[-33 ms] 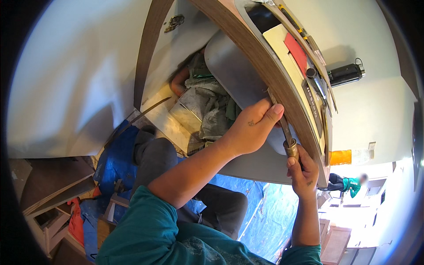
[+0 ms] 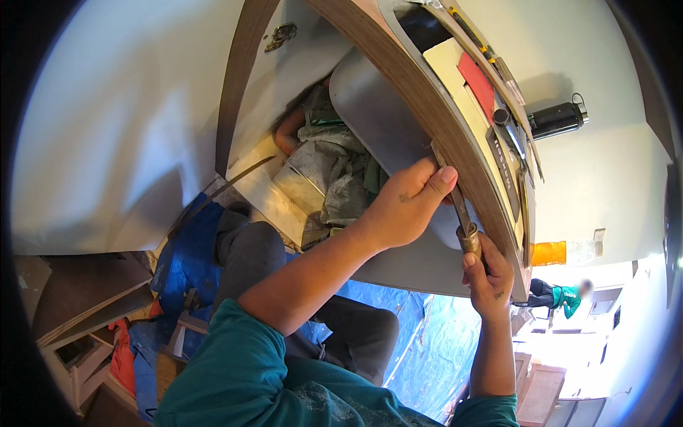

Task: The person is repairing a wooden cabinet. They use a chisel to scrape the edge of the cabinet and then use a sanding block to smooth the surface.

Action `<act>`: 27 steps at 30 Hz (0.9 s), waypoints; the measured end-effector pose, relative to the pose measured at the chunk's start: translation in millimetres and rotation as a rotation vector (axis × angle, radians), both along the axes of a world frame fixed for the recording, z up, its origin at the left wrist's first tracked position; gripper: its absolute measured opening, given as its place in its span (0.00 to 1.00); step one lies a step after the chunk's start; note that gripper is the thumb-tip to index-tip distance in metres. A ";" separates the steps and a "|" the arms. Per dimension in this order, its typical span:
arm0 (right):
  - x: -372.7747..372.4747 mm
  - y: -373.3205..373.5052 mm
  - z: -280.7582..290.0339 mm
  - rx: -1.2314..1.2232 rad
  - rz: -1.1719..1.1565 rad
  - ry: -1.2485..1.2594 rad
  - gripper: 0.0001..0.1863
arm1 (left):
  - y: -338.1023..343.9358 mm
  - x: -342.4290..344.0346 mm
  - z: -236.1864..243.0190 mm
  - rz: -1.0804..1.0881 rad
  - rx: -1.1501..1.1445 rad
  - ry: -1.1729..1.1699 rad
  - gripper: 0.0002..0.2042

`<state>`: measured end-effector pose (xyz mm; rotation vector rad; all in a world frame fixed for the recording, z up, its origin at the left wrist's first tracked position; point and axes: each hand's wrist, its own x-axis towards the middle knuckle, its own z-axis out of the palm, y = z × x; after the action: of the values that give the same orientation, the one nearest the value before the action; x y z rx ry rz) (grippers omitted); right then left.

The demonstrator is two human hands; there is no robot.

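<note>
Left hand (image 2: 405, 210) across the chisel (image 2: 462, 211), hiding the middle of its blade, most of its own fingers tucked out of view! Right hand (image 2: 489, 274) covers much of the handle. Deep in the recess, a curved brown shape (image 2: 288, 133) beside the grey cloth (image 2: 345, 181), too shadowed to tell. Far right, a person (image 2: 567, 297), face blurred. Teal shirt (image 2: 235, 363), cut by the lower edge!

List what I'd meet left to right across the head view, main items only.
Red-orange fabric → wood-grain edge trim → left hand on the blade of the chisel → right hand around its handle → black bottle with a metal cap.
</note>
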<state>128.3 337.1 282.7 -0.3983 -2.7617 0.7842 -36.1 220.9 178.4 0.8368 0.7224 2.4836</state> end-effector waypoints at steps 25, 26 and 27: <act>1.8 4.0 2.8 -0.048 0.014 -0.010 0.21 | -2.9 7.6 9.5 0.086 0.012 -0.015 0.22; 2.3 4.7 2.4 -0.036 0.021 -0.009 0.21 | -4.3 6.7 8.9 0.071 -0.012 -0.005 0.21; 2.5 5.0 1.4 -0.032 0.020 -0.004 0.21 | -6.7 5.1 7.8 0.055 -0.035 0.006 0.20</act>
<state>130.9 342.1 284.0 -0.3793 -2.7637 0.8347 -31.1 214.3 186.2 0.8218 0.7993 2.5104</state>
